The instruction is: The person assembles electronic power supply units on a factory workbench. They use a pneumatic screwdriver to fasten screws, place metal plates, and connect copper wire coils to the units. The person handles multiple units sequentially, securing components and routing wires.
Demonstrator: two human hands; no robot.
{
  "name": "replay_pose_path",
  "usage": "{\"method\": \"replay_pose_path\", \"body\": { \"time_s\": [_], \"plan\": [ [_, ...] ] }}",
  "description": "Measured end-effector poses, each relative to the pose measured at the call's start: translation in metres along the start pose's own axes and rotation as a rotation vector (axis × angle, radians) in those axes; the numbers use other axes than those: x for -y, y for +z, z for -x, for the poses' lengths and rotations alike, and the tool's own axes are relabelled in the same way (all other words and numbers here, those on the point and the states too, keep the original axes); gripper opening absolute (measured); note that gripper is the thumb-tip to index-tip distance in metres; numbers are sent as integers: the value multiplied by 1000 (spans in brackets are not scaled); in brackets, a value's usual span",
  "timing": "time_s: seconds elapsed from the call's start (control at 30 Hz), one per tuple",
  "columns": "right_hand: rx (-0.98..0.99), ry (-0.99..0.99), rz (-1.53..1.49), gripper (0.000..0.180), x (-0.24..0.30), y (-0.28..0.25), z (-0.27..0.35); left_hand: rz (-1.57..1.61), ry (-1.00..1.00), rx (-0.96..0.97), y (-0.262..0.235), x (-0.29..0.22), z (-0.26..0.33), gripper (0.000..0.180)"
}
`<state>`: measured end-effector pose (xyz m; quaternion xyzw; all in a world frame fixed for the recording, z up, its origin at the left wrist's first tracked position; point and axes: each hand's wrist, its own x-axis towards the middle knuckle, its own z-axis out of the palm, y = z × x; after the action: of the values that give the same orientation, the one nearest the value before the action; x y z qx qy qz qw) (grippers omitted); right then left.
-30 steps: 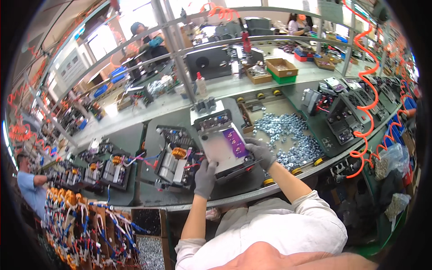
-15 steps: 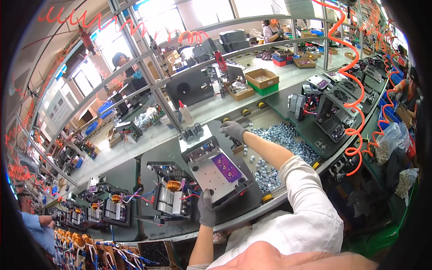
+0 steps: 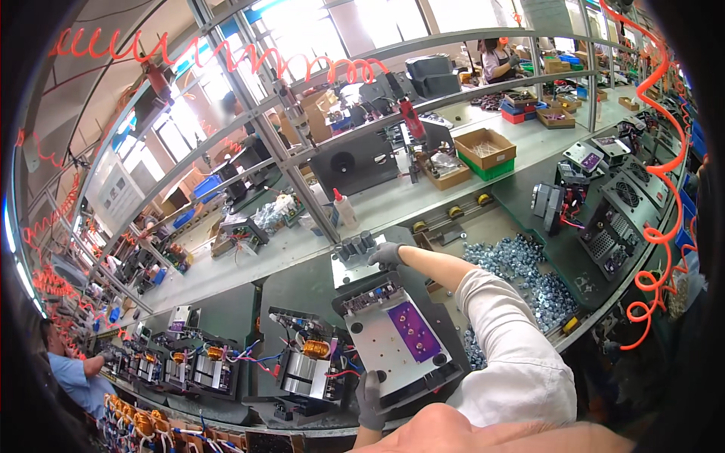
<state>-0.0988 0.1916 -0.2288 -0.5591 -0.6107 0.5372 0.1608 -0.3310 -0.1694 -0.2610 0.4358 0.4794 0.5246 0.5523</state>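
An open electronics chassis [image 3: 381, 351], a flat silver metal plate with a purple printed patch, lies before me. My left hand [image 3: 370, 399], in a grey glove, is closed on its near left corner. Beyond its far edge is a silver panel [image 3: 349, 273] carrying a row of dark cylinders [image 3: 358, 245]. Also gloved, my right hand [image 3: 387, 255] is at the right end of this row with its fingers bent; whatever may be between them is hidden. To the left sits another unit with a copper coil [image 3: 316, 349] and silver heat sinks [image 3: 302, 375].
Loose shiny metal nuts [image 3: 521, 275] are spread right of the chassis. Beyond are a red-capped bottle [image 3: 344, 210], a cardboard box [image 3: 483, 149] on a green bin [image 3: 491, 167], and a hanging red power driver [image 3: 410, 118]. A coiled orange hose [image 3: 664, 189] hangs right. Co-workers are farther off.
My right hand has come from beside the nuts to the dark cylinders. My left hand keeps to the chassis corner. The whole view has shifted, with things now lower and farther right.
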Motion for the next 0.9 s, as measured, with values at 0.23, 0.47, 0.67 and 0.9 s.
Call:
{"method": "replay_pose_path", "body": {
  "time_s": [0.23, 0.47, 0.67, 0.9],
  "plan": [
    [-215, -445, 837, 92, 4, 33, -2, 43, 31, -25, 6, -2, -1, 38],
    [-350, -773, 1183, 36, -36, 29, -38, 33, 48, -27, 7, -1, -5, 38],
    [-413, -902, 1298, 14, -24, 31, -14, 29, 61, -29, 4, 7, -3, 37],
    [-629, -840, 1209, 18, 0, -36, 58, 79, 123, -13, 21, -13, 5, 37]
  ]
}}
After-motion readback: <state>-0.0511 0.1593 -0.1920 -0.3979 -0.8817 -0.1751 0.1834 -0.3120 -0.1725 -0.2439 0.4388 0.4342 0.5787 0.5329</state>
